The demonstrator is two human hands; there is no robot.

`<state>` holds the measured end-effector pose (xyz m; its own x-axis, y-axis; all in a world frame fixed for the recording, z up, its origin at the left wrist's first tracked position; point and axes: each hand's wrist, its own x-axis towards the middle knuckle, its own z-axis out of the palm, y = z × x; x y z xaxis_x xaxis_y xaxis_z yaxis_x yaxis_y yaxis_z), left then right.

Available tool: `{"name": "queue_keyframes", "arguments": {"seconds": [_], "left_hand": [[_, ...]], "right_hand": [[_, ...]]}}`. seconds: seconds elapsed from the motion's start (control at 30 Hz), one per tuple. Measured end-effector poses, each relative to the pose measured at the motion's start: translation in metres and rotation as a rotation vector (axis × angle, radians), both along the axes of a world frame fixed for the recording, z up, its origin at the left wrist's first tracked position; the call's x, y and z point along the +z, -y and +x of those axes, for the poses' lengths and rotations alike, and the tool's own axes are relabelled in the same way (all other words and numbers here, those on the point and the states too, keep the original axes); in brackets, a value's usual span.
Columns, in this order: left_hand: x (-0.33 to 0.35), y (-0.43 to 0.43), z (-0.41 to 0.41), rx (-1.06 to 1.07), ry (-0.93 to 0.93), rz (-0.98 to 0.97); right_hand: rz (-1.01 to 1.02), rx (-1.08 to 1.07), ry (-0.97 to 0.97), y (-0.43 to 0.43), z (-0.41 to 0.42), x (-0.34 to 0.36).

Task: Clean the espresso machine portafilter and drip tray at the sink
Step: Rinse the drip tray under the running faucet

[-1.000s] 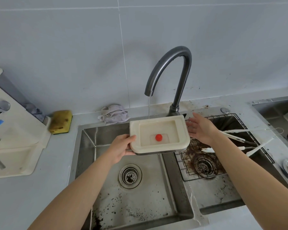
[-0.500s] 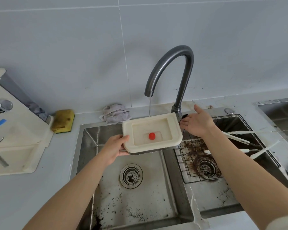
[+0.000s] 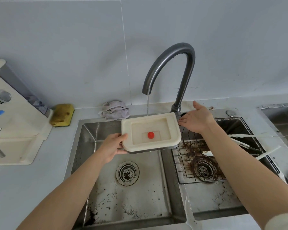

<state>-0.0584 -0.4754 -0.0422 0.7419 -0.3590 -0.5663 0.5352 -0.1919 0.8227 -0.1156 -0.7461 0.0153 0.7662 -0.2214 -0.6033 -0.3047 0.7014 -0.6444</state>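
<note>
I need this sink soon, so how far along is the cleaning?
Done: the drip tray looks free of grounds. In hand: the left hand grips it under a thin stream from the faucet, right hand open beside it. Left: coffee grounds speckle both sink basins; no portafilter is visible.

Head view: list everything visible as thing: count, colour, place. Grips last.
cream rectangular plastic drip tray: 1, cream, held over left basin under the water stream
red round button: 1, red, inside tray
dark grey curved metal faucet: 1, dark grey, behind sink, running
stainless steel double sink: 1, silver, centre; dark specks in both basins
black wire rack: 1, black, right basin
white long-handled utensils: several, white, rack's right side
yellow rectangular sponge: 1, yellow, counter behind sink's left corner
pale crumpled cloth: 1, pale grey, counter behind left basin
cream appliance: 1, cream, far left, cut off
left grip: 1, bare hand, holds tray's left edge
right grip: 1, bare hand, open, beside tray's right rear corner
</note>
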Motion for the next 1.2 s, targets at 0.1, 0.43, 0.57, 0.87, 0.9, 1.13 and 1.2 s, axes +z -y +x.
{"name": "queue_keyframes", "arguments": {"seconds": [0.1,0.43,0.57,0.87,0.9,1.13,1.2], "left_hand": [[0.002,0.002,-0.002,0.011,0.013,0.011],[0.013,-0.005,-0.015,0.042,0.044,0.046],[0.016,-0.015,-0.022,0.042,0.043,0.064],[0.022,-0.047,-0.032,0.044,0.004,0.122],[0.023,-0.050,-0.033,0.050,0.002,0.131],[0.028,-0.075,-0.037,0.101,0.006,0.198],[0.031,-0.081,-0.038,0.093,0.004,0.186]], "right_hand": [[0.022,-0.005,0.012,0.003,0.003,0.001],[-0.321,0.215,-0.031,-0.010,-0.005,-0.007],[-0.495,0.395,0.036,-0.031,-0.023,-0.030],[-0.803,0.662,0.187,-0.071,-0.042,-0.035],[-0.823,0.699,0.212,-0.075,-0.044,-0.034],[-0.835,0.848,0.346,-0.100,-0.044,-0.039],[-0.830,0.872,0.317,-0.105,-0.044,-0.041]]}}
